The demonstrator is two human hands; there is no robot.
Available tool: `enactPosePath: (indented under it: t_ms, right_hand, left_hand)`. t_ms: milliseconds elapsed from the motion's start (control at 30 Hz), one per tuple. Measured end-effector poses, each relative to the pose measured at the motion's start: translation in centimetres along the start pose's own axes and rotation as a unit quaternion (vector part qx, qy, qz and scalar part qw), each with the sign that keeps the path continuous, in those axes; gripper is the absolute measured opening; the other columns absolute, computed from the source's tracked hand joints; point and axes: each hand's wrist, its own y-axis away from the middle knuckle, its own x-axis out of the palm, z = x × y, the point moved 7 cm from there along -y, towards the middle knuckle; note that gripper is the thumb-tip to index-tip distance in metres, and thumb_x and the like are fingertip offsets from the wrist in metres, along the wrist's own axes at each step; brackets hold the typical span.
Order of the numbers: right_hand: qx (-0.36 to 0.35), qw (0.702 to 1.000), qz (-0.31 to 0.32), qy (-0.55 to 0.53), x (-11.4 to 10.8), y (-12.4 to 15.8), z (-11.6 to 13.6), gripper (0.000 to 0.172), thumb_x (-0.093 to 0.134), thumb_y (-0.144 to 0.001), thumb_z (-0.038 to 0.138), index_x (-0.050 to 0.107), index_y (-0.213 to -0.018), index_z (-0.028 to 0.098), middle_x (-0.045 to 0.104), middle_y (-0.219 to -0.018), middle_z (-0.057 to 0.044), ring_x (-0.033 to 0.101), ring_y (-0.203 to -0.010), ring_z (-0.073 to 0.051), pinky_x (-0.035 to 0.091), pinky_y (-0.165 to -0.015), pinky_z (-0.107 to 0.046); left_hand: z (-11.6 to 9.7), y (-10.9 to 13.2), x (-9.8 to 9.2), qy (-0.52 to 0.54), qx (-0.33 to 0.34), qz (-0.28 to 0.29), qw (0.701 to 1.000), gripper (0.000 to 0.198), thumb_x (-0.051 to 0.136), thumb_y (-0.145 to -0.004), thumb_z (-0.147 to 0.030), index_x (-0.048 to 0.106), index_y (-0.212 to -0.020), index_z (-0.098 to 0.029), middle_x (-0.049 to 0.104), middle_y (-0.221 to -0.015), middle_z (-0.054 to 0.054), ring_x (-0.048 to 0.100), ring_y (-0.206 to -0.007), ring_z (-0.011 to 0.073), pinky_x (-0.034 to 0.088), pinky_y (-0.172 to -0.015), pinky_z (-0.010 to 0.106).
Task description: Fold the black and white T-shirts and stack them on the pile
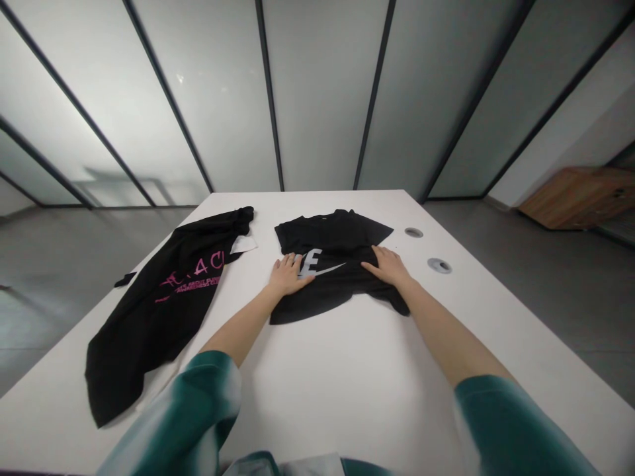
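Note:
A black T-shirt point(332, 284) with a pale grey print lies on the white table in front of me, its neckline towards the far side. Part of the print is hidden by a fold across the middle. My left hand point(288, 273) rests on the shirt's left side, fingers spread over the cloth. On the right side of the same shirt lies my right hand point(389, 266), palm down with its thumb pointing inward. Neither hand grips anything that I can make out.
Another black garment point(169, 304) with pink lettering stretches along the left of the white table point(342, 383), some white cloth showing beneath it. Two round grommets point(439, 266) sit near the right edge. Frosted glass panels point(322, 99) stand behind, and a wooden cabinet point(578, 195) is at far right.

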Motion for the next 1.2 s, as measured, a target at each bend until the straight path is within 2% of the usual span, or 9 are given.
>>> enactPosePath:
  t_ms: [200,333,400,533,633,733,867,1033,1200]
  right_hand:
    - [-0.073,0.997,-0.007,-0.021,-0.1,1.3,4.2,0.065,0.054,-0.089,0.047,0.047,-0.143,0.012,0.047,-0.147,-0.021,0.046,-0.133,-0.038,0.038,-0.109,-0.052]
    - [-0.160,0.983,0.031,-0.089,-0.2,2.8,8.4,0.058,0.060,-0.086,0.044,0.055,-0.137,0.017,0.058,-0.139,-0.016,0.054,-0.127,-0.033,0.042,-0.107,-0.047]
    - [-0.150,0.979,0.016,-0.138,-0.8,2.9,9.1,0.048,0.053,-0.091,0.041,0.056,-0.135,0.020,0.065,-0.129,-0.012,0.062,-0.117,-0.027,0.046,-0.103,-0.042]
    - [-0.035,0.983,-0.016,-0.179,-1.0,1.9,7.1,0.040,0.040,-0.098,0.034,0.057,-0.132,0.020,0.069,-0.121,-0.010,0.065,-0.110,-0.024,0.049,-0.097,-0.038]
    - [-0.018,0.990,0.013,-0.141,-0.1,1.2,5.5,0.044,0.037,-0.100,0.039,0.056,-0.134,0.020,0.064,-0.133,-0.011,0.059,-0.122,-0.026,0.043,-0.105,-0.043]
    - [-0.005,0.995,0.015,-0.094,0.3,0.6,3.8,0.051,0.032,-0.100,0.044,0.052,-0.139,0.018,0.058,-0.140,-0.013,0.051,-0.131,-0.029,0.034,-0.112,-0.050]
    - [0.051,0.997,-0.024,-0.057,0.2,-0.8,1.1,0.057,0.030,-0.099,0.045,0.049,-0.143,0.012,0.051,-0.145,-0.019,0.050,-0.131,-0.033,0.038,-0.108,-0.050]
    - [0.020,1.000,0.006,-0.021,1.3,-3.3,-1.0,0.054,0.031,-0.098,0.048,0.055,-0.137,0.021,0.049,-0.148,-0.013,0.044,-0.135,-0.033,0.034,-0.109,-0.054]
    - [0.141,0.989,-0.035,0.006,0.1,-4.3,-5.4,0.060,0.039,-0.094,0.046,0.053,-0.136,0.006,0.048,-0.144,-0.028,0.042,-0.134,-0.043,0.031,-0.105,-0.064]
  left_hand:
    - [3.9,-2.7,-1.8,-0.039,-0.053,-0.006,0.998,0.085,0.035,-0.090,-0.069,0.030,-0.154,-0.013,0.027,-0.160,0.019,0.023,-0.148,0.0367,0.019,-0.118,0.054]
    - [1.2,-2.7,-4.3,-0.070,0.002,-0.087,0.994,0.072,0.052,-0.089,-0.044,0.037,-0.150,-0.009,0.033,-0.158,0.020,0.027,-0.147,0.0335,0.018,-0.120,0.048]
    - [-0.9,-2.4,-4.3,-0.051,0.060,-0.083,0.993,0.062,0.049,-0.091,-0.039,0.044,-0.146,-0.012,0.039,-0.155,0.017,0.032,-0.145,0.0289,0.020,-0.120,0.042]
    - [-1.9,-2.0,-2.1,-0.002,0.074,0.000,0.997,0.070,0.039,-0.093,-0.060,0.042,-0.148,-0.017,0.034,-0.158,0.015,0.026,-0.147,0.0323,0.022,-0.118,0.051]
    - [-0.8,-1.6,-0.3,0.004,0.062,0.046,0.997,0.083,0.034,-0.090,-0.072,0.032,-0.154,-0.018,0.023,-0.163,0.015,0.016,-0.151,0.0327,0.017,-0.119,0.055]
    - [0.3,-0.9,0.3,-0.005,0.061,0.045,0.997,0.085,0.032,-0.090,-0.074,0.029,-0.155,-0.019,0.020,-0.163,0.014,0.014,-0.151,0.0307,0.015,-0.120,0.053]
    - [0.7,0.1,0.4,-0.004,0.068,0.041,0.997,0.086,0.032,-0.090,-0.074,0.028,-0.156,-0.020,0.019,-0.163,0.015,0.013,-0.152,0.0303,0.014,-0.120,0.053]
    - [0.5,0.9,0.4,-0.002,0.072,0.035,0.997,0.086,0.034,-0.089,-0.075,0.029,-0.155,-0.020,0.020,-0.163,0.014,0.015,-0.151,0.0300,0.014,-0.120,0.053]
    - [0.4,1.2,0.6,-0.009,0.066,0.031,0.997,0.087,0.033,-0.088,-0.076,0.029,-0.156,-0.021,0.021,-0.163,0.013,0.016,-0.151,0.0306,0.013,-0.121,0.052]
